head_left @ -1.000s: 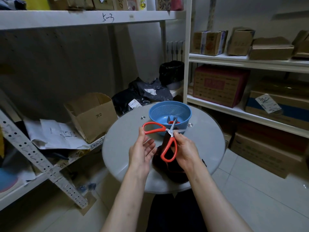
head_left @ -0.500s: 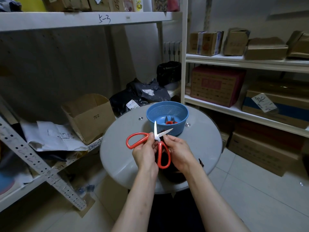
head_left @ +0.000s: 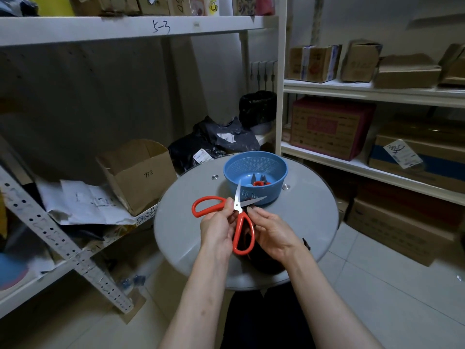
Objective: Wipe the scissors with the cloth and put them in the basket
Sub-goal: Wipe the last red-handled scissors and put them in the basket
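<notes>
A round grey table [head_left: 302, 222] stands among storage shelves [head_left: 125, 28], with a blue basket [head_left: 254, 167] on its far side. Above the table, just in front of the basket, the left hand [head_left: 219, 227] pinches red-handled scissors [head_left: 241, 222] near the pivot, blades spread apart. The right hand [head_left: 274, 233] holds a dark cloth [head_left: 266, 263] by the right-pointing blade; a small red-handled tool [head_left: 260, 182] lies in the basket.

1 wide-angle view only, worn on the head. It faces forward and down, close above the left hand [head_left: 218, 230] and right hand [head_left: 274, 233], over a round table [head_left: 304, 217] flanked by shelves [head_left: 100, 28].
</notes>
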